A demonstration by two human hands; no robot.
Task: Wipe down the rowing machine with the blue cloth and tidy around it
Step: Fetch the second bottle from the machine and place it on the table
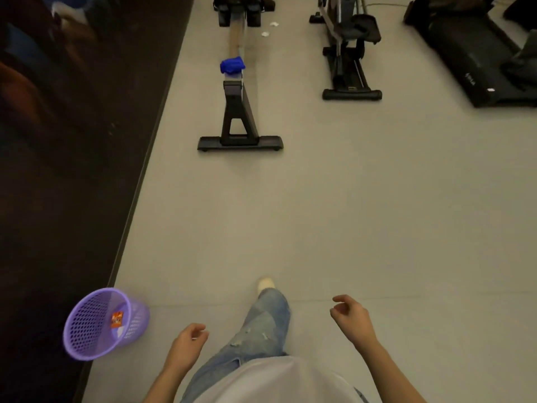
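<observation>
The rowing machine [239, 112] stands ahead on the grey floor, its black rear leg nearest me and its rail running away to the top. The blue cloth [232, 65] lies bunched on the rail's near end. Two small white paper scraps [265, 33] lie on the floor to the right of the rail, far up. My left hand [188, 346] and my right hand [350, 318] hang low at the bottom, both with loosely curled fingers and nothing in them, far from the machine. My leg in jeans steps forward between them.
A purple mesh waste basket [96, 341] with an orange wrapper inside stands at the lower left, by the edge of a dark mat [58, 170]. An exercise bike [347, 53] and a treadmill [476, 59] stand to the right of the rower.
</observation>
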